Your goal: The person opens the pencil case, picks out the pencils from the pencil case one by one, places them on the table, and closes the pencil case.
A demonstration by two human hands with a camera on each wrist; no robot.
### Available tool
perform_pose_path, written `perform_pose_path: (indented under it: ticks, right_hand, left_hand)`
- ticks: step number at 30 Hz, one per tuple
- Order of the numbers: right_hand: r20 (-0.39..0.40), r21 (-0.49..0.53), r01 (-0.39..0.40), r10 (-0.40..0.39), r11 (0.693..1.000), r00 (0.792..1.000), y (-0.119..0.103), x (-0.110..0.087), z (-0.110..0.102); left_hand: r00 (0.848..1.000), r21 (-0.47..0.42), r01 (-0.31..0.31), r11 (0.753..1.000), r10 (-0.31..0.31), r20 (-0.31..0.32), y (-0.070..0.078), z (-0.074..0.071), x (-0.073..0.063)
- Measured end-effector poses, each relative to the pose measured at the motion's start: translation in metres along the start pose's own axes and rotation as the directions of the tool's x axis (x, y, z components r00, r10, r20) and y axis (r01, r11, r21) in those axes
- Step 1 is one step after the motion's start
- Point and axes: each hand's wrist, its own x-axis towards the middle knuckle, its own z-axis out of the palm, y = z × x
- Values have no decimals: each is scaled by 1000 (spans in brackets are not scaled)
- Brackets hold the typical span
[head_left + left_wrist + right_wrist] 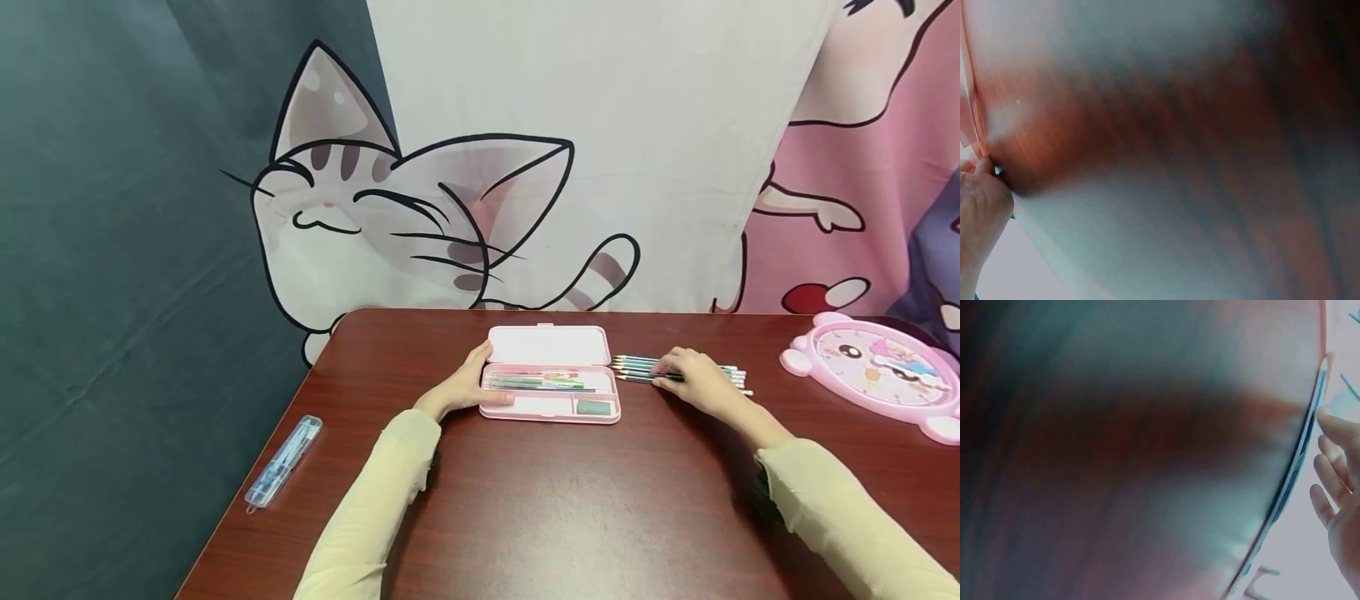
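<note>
An open pink pencil case (550, 407) lies on the table, its lid folded back. Several slim pens or pencils (540, 382) and a green eraser-like block (593, 407) lie in its compartments. At the case's left end, my left hand (463, 388) holds it, thumb over the front compartment and fingers toward the lid. To the right of the case, several pencils (632, 363) lie in a row with their points to the left. My right hand (693, 379) is over them, thumb and forefinger pinching the nearest pencil (1302, 447); its other fingers curve loosely.
A clear bluish case (285, 461) lies near the table's left edge. A pink clock-like toy with a cartoon face (806, 365) sits at the right end. Behind the brown table (555, 508) hangs a printed cat curtain (675, 100).
</note>
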Motion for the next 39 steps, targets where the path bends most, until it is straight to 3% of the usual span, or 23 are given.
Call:
perform_pose_path:
  ticks: [3,7,10,14,17,21,27,32,39]
  right_hand:
    - [-29,110,-14,17,994,999,-15,8,6]
    - [66,242,-7,-9,970,998,-40,21,14]
    - [173,246,-10,-34,969,984,-53,27,17]
    - [244,170,18,-60,985,968,-60,31,18]
    - [222,140,65,-95,988,970,-61,32,20]
    - [160,183,53,-83,982,984,-57,28,22]
    - [102,205,-36,15,978,995,-44,16,10]
    - [67,180,-125,114,976,991,-31,3,-10]
    - [-21,171,-168,174,971,984,-3,-27,-38]
  left_hand:
    - [1000,3,7,1000,-7,2,1,0,-1]
    - [1000,2,4,1000,-4,-2,1,0,-1]
    - [1000,-7,3,1000,-3,2,1,1,-1]
    - [1000,-10,8,1000,-8,-1,-1,2,-1]
    - [1000,-10,11,1000,-11,-9,-2,1,-1]
    - [1000,-3,4,1000,-4,-3,-1,0,-1]
    - [1000,7,-4,1000,4,-4,0,-1,-2]
    - [1000,-2,5,1000,-5,-7,1,-1,-2]
    - [1000,6,4,1000,-4,-3,1,0,-1]
